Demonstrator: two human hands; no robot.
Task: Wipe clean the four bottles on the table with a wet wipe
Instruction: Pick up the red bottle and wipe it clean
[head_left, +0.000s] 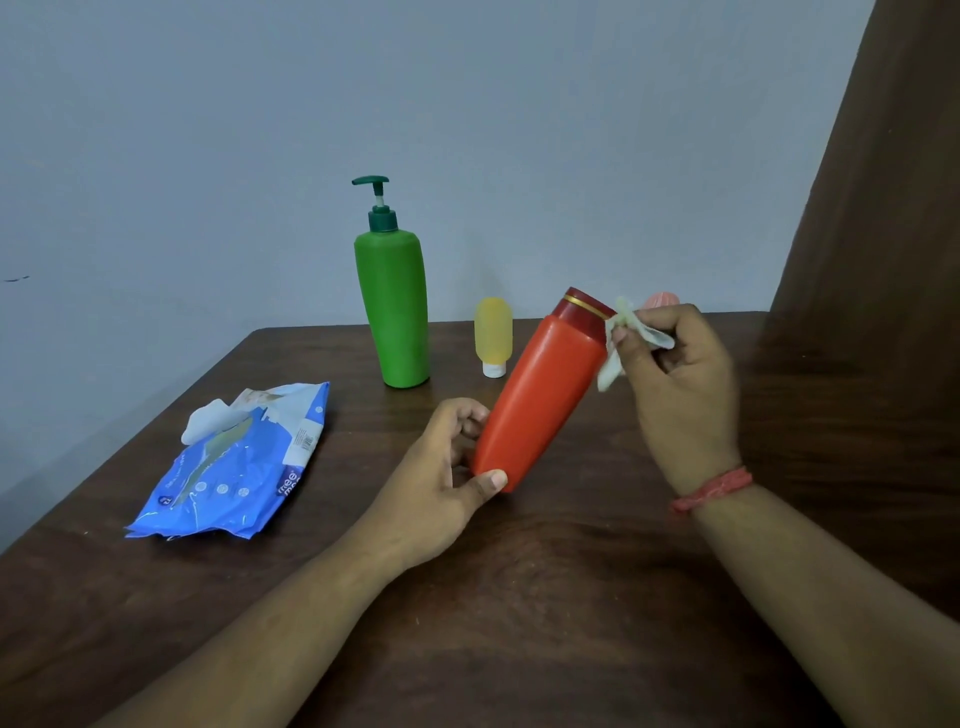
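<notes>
Table (519, 597): dark brown wood grain, filled the near and middle of the view, its far edge against a pale grey wall (260, 130). A brown curtain (872, 208) hung at the far right.

Wipes pack (239, 462): blue soft pack, lay flat on the left part of the table, flap peeled back, one white wipe standing up out of the opening at its far left end.

Green bottle (392, 312): tall pump bottle with a dark green pump head, stood upright at the far middle of the table, well apart from the pack.

Red bottle (540, 400): held off the table, tilted with its base near and left and its dark red, gold-ringed cap far and right. It was just right of the green bottle and in front of the yellow one.

Left hand (441, 478): gripped the base of the red bottle, thumb across the near bottom corner and fingers curled round the far side.

Right hand (680, 384): raised beside the cap end of the red bottle, a red thread band at the wrist. Its fingers (623, 332) were pressed together, pinching the wet wipe.

Wet wipe (618, 343): small, crumpled, whitish, touching the bottle's shoulder just under the cap, a loose end hanging down.

Yellow bottle (493, 332): small, standing on its white cap, just right of the green bottle.

Pink bottle (662, 300): only its ridged top showed behind the right hand, at the far right of the table.
</notes>
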